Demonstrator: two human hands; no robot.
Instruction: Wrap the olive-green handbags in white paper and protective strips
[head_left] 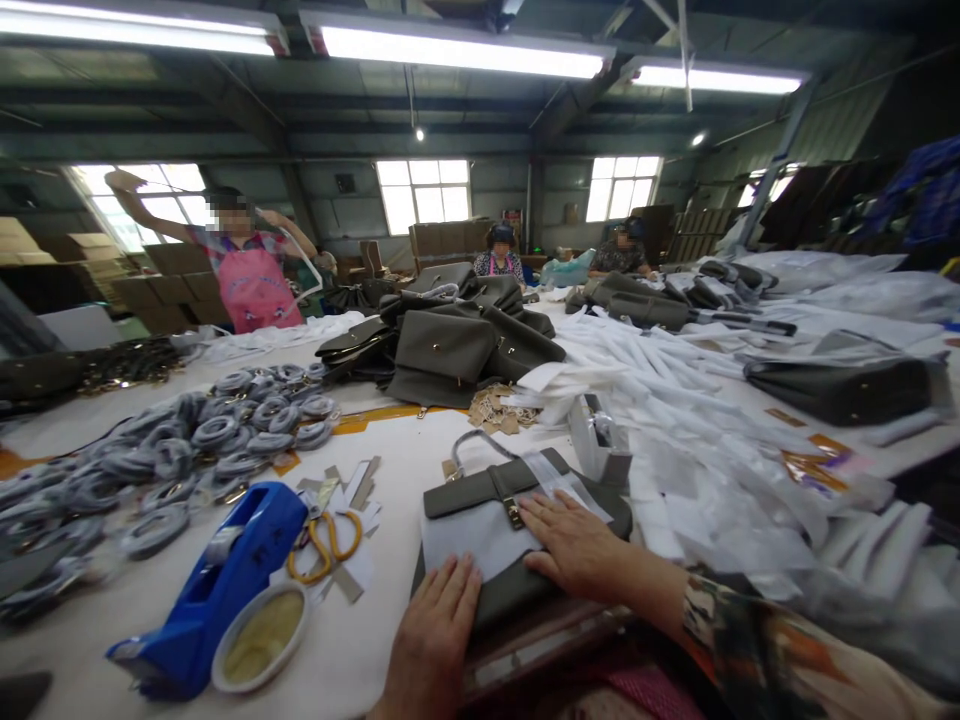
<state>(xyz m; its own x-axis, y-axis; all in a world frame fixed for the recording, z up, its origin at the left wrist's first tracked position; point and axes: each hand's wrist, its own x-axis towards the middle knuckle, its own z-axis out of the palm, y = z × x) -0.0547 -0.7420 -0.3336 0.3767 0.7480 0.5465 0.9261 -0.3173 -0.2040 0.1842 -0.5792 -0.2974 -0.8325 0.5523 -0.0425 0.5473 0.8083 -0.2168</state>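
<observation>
Left hand (441, 612): palm down at lower centre of the frame, wrist toward the bottom edge, fingers extended and close together, fingertips on the lower left part of the white sheet (480, 548). Right hand (566, 540): palm down to the right of centre, forearm in from the lower right, fingers extended and slightly apart, fingertips beside the metal clasp (515, 512). Both hands open and flat, with no closed grip on anything.

Beneath both hands: one dark bag (459, 496), at lower centre on the desk (360, 655), with one grey handle (480, 436) looped above the flap and the sheet partly under the flap.

Counts:
- Blue tape dispenser (214, 590), lower left: one.
- Pale tape dispenser (598, 445), right of centre: one.
- Yellow-handled scissors (324, 548), left of the bag: one pair.
- White dish (261, 638), lower left: one.
- Co-workers, across the upper half: three.
- Coiled grey straps (215, 431), left, and stacked dark bags (442, 345), centre: many, overlapping; exact count not readable.
</observation>
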